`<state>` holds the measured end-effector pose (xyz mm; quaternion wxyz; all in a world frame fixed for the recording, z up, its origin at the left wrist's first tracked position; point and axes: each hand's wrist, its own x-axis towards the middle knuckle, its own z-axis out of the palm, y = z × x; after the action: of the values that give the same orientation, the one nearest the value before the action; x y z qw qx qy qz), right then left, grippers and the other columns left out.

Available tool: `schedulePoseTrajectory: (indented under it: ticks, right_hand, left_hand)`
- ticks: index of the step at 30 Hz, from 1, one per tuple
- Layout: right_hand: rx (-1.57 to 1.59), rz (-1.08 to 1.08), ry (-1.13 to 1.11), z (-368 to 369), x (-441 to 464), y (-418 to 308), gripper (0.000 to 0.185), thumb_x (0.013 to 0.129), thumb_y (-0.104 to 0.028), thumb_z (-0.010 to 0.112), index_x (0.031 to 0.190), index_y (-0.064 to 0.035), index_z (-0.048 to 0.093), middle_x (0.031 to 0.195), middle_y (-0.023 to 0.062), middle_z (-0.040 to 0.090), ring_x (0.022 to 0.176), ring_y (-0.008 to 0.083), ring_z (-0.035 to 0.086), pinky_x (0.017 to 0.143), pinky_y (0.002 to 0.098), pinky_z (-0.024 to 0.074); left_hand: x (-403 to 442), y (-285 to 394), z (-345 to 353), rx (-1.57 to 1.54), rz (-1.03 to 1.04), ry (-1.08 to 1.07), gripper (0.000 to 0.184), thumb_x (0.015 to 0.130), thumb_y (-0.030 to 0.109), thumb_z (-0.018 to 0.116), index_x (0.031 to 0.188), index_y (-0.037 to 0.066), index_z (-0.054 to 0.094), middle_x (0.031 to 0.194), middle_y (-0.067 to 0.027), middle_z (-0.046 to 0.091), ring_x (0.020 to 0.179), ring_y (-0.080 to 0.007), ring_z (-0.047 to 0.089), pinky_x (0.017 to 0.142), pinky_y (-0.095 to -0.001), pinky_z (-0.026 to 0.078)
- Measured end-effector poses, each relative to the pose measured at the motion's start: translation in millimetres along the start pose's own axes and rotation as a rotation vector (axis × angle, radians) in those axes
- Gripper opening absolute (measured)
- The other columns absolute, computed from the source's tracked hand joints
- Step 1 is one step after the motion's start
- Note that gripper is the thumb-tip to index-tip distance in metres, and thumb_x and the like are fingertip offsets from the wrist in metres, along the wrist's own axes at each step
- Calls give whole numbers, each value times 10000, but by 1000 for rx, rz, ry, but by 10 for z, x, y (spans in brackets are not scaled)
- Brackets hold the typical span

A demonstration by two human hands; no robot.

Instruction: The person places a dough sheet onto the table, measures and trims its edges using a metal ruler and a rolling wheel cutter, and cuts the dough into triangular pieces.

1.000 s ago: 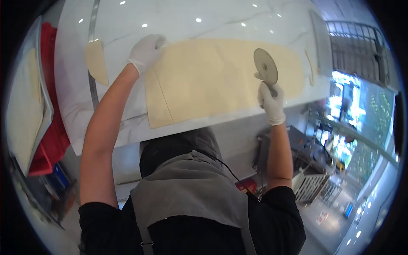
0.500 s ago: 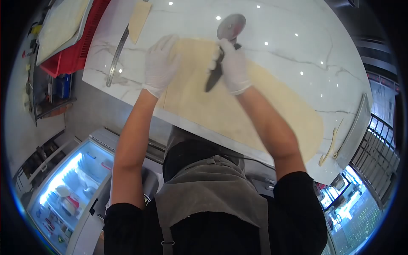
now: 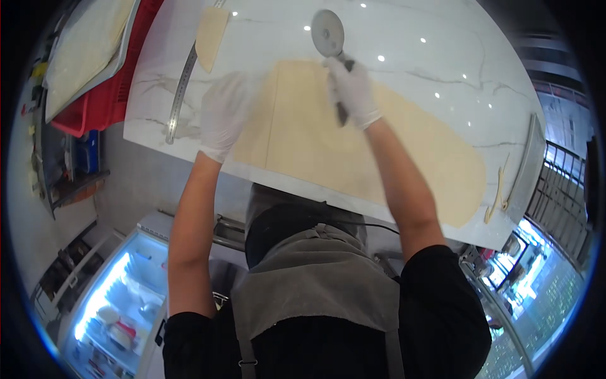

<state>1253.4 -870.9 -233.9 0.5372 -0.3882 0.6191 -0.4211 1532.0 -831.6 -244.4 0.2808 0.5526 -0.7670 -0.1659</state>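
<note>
A long flat sheet of pale dough lies on the white marbled table, with a straight cut line near its left end. My gloved right hand is wrapped round the dark handle of a wheel cutter, whose round blade points away from me beyond the dough's far edge. At the dough's left end is my gloved left hand, blurred by motion; its fingers look spread, and whether it touches the dough is unclear. Farther left, a small dough piece lies over a metal ruler.
Thin dough scraps lie near the table's right end, beside a metal strip. At the upper left, a tray with a pale sheet rests on a red crate. A lit glass case stands at lower left.
The view has swung round since the first frame. The cutter has come from the dough's right part to near its left end. My left hand has shifted slightly left since the middle frame.
</note>
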Motion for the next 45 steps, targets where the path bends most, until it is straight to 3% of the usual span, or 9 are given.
schedulePoseTrajectory:
  ticks: [4,9,22,25,29,37,40,43,45]
  right_hand:
    - [-465,-77,-199,-75,329,-410,286,954,-257,579,1015,15,640,694,19,524,574,124,470,530,304,414]
    - [-822,-170,-475,167,586,-328,363,942,-316,564,977,36,645,709,104,578,641,194,508,653,361,460]
    - [-1038,57,-646,93,612,-560,396,933,-331,514,1010,31,653,731,127,609,661,239,568,696,395,486]
    - [-1105,27,-690,-1,598,-536,366,942,-326,491,989,5,638,674,-10,472,598,125,425,557,328,403]
    - [-1090,-151,-673,-111,658,-356,305,931,-297,529,869,-6,600,661,-1,479,527,120,422,497,313,401]
    - [-1280,36,-727,-247,646,-481,345,911,-309,541,935,11,670,688,89,580,556,216,534,528,376,441]
    - [-1263,59,-685,-220,477,-690,351,913,-304,550,928,25,673,694,115,594,583,240,570,544,385,456]
    - [-932,139,-490,-307,124,-965,357,915,-299,558,922,38,675,700,141,607,610,264,606,559,393,471]
    - [-434,122,-319,-482,-100,-887,221,900,-226,560,928,-14,617,615,-4,462,453,142,444,412,310,377]
  left_hand:
    - [203,124,354,145,295,-234,557,906,332,645,1379,51,562,1462,-176,515,1382,-354,439,1153,-509,314]
    - [112,247,767,118,210,-270,714,908,416,626,1487,40,444,1558,-169,410,1477,-343,316,1205,-544,218]
    - [9,320,904,217,145,-232,777,918,491,598,1520,39,405,1590,-141,377,1508,-318,270,1222,-549,168]
    - [-2,327,921,238,150,-233,773,921,505,591,1518,46,414,1591,-128,381,1509,-308,269,1224,-546,162]
    - [1,328,912,263,157,-230,766,929,511,580,1520,52,413,1590,-125,384,1505,-308,277,1222,-544,168]
    - [-36,284,1001,251,180,-191,741,933,518,576,1500,61,442,1578,-130,393,1499,-311,281,1220,-542,169]
    - [-18,271,961,267,194,-184,736,922,526,585,1481,63,462,1567,-130,401,1488,-317,282,1216,-543,166]
    - [141,234,806,218,266,-45,621,913,439,662,1385,50,553,1389,-125,579,1325,-280,506,1114,-485,382]
    - [473,131,699,122,249,-86,586,911,414,654,1376,69,568,1382,-131,586,1311,-298,513,1105,-475,391]
